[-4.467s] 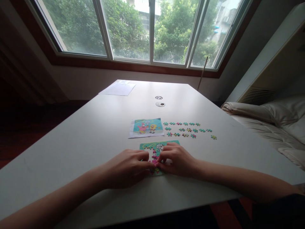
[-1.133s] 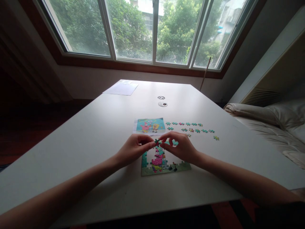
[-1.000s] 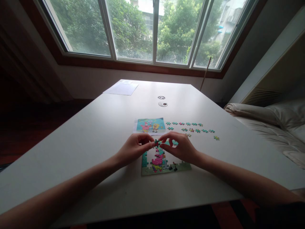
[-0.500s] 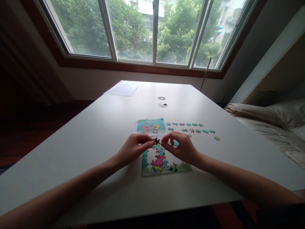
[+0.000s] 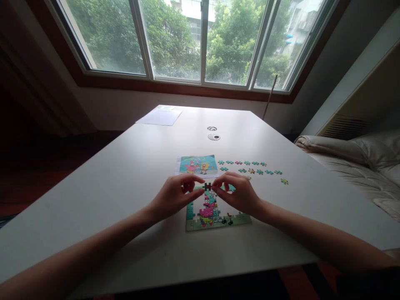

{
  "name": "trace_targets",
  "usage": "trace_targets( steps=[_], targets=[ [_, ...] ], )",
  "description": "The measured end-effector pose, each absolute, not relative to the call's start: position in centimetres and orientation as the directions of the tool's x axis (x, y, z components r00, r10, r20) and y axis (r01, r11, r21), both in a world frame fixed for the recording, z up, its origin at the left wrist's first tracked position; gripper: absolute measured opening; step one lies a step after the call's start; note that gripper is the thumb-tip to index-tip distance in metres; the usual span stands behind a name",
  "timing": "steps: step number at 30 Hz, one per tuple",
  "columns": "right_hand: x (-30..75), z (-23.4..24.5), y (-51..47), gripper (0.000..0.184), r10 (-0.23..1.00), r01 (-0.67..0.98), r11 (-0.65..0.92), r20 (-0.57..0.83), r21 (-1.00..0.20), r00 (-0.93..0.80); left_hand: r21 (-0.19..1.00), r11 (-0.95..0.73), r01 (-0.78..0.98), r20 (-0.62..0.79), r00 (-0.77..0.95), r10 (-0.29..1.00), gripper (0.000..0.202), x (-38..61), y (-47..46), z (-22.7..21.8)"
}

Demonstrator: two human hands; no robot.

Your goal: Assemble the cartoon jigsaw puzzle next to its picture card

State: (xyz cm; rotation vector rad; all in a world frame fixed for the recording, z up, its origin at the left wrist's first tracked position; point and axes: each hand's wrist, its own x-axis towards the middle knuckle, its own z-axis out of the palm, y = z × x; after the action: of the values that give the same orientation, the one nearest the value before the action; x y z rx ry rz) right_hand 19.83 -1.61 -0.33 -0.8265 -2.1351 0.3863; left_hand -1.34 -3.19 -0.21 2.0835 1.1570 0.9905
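Observation:
A dark green and red jigsaw piece [image 5: 208, 186] is raised above the puzzle, pinched between the thumb and forefinger of my right hand [image 5: 236, 191]. On the other side of the piece is my left hand [image 5: 179, 192], its thumb and forefinger parted. The left thumb tip is close to the piece; whether it touches I cannot tell. Below both hands lies the partly assembled jigsaw puzzle [image 5: 204, 216], showing a pink starfish figure and a green border with gaps inside. My hands cover its upper part. Just beyond it rests a reference picture [image 5: 200, 165] of cartoon figures.
Several loose jigsaw pieces [image 5: 260, 171] are laid out in rows to the right of the picture. Two round grommets [image 5: 214, 137] sit farther back on the white table [image 5: 131, 166]. White paper [image 5: 161, 116] lies at the far left corner. A sofa [image 5: 350, 162] stands at right.
The left thumb and forefinger have parted and drawn slightly away from the piece. The piece has turned and shifted slightly right, staying in my right hand's pinch.

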Motion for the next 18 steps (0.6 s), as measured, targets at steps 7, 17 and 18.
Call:
trace_targets(
  steps=[7, 17, 18],
  targets=[
    [19.8, -0.2, -1.8, 0.011, 0.693, 0.401, 0.719, 0.534, -0.568, -0.485, 0.374, -0.699, 0.609, 0.562, 0.451, 0.693, 0.020, -1.4, -3.8, -0.1],
    [20.0, -0.5, -1.6, 0.009, 0.702, 0.425, 0.711, 0.523, -0.561, -0.484, 0.365, -0.693, 0.622, 0.545, 0.460, 0.701, 0.017, -2.5, -3.5, 0.4],
    [20.1, -0.6, -1.6, 0.008, 0.703, 0.428, 0.710, 0.522, -0.560, -0.483, 0.366, -0.686, 0.628, 0.531, 0.464, 0.709, 0.016, -2.9, -3.4, 0.6]
  ],
)
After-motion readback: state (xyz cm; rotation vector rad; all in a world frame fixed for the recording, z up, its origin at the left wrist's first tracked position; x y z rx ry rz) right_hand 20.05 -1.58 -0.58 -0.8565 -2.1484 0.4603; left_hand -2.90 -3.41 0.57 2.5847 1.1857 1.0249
